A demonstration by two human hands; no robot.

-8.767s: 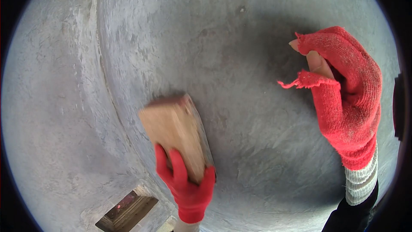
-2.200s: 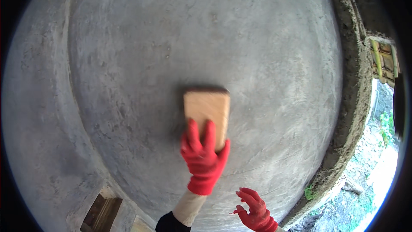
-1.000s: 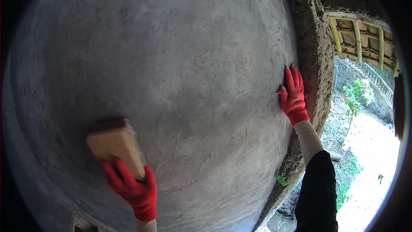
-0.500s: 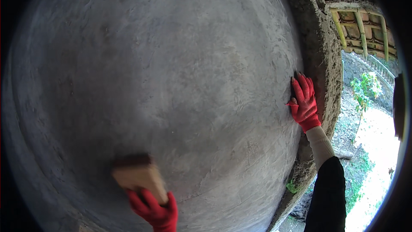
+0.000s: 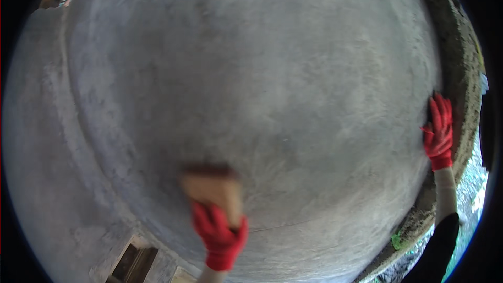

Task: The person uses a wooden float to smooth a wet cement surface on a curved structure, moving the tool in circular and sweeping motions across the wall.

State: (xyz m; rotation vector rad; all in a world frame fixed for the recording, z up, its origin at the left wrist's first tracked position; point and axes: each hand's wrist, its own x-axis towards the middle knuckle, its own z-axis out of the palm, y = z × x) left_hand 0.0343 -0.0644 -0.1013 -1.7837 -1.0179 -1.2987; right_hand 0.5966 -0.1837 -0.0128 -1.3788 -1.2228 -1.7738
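My left hand, in a red glove, grips a block-shaped wooden brush. A dark edge, perhaps bristles, runs along the brush's far side and meets the grey plastered wall; motion blurs it. The fingers wrap over the pale wooden body, with the thumb on its right side. Far to the right, my right hand, also red-gloved, holds nothing. Its fingers are stretched out and its palm lies on the wall beside the rough edge.
A rough, earthy ledge borders the wall on the right, with a small green plant low on it. At left, a raised seam meets another grey wall. A dark rectangular recess sits at lower left.
My view has turned left, bringing the left wall and recess into sight and hiding most of the bright yard. The brush stays in my left hand; my right hand keeps its place by the ledge.
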